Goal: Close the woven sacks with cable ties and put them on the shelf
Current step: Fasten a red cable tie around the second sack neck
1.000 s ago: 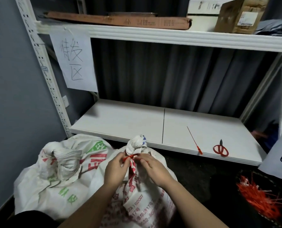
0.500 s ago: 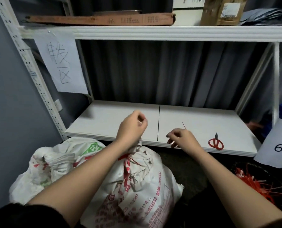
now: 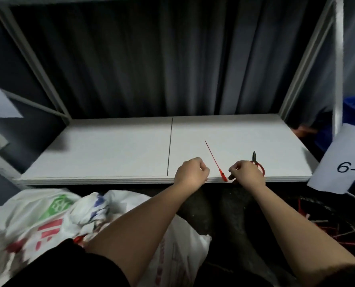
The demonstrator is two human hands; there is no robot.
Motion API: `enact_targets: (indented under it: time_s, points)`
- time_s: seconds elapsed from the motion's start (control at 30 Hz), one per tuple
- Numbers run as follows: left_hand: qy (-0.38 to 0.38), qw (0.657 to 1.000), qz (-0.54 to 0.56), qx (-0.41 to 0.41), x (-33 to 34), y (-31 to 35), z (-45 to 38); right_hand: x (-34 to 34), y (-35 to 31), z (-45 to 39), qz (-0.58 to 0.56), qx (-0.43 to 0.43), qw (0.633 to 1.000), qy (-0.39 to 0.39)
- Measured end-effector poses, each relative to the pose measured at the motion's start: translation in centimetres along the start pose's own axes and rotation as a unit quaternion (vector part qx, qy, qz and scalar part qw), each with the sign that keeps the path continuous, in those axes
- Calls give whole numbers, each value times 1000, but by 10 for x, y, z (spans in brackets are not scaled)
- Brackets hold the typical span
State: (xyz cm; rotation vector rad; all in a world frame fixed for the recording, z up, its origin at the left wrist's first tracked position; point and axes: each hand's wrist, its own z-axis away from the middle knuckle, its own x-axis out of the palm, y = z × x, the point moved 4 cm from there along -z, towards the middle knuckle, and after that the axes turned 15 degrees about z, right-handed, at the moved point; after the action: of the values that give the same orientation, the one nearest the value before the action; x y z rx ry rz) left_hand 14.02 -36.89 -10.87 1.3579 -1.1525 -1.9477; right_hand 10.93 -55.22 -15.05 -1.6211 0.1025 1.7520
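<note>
We're hovering both hands at shelf (image 3: 114,154) edge: left hand (image 3: 192,172) curled empty, right hand (image 3: 247,172) curled over scissors (image 3: 257,165), grip unclear; cable tie (image 3: 215,160) lying between.

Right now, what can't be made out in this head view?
- Scissors: handles mostly hidden behind the right hand; grip unclear.
- Left hand: fingers curled away, contents unseen.
- Woven sacks: necks blurred and partly behind the left arm; ties unreadable.
- Paper label: cut off by the right edge after "6-".
</note>
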Motion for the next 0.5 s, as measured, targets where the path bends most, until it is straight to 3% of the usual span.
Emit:
enact_targets:
  time_s: [0.17,0.27,0.4,0.5]
  points:
    - [0,999,-16,-43,31,-42,-55,55,40,-56,-20,71,997,-35]
    - [3,998,-11,-61,41,-62,-75,89,57,-78,-98,128,983,-86]
    - [-14,997,12,-71,51,-81,-88,135,66,-98,-307,218,914,-152]
    - [-21,997,7,-71,53,-88,-90,153,62,-104,-376,221,885,-162]
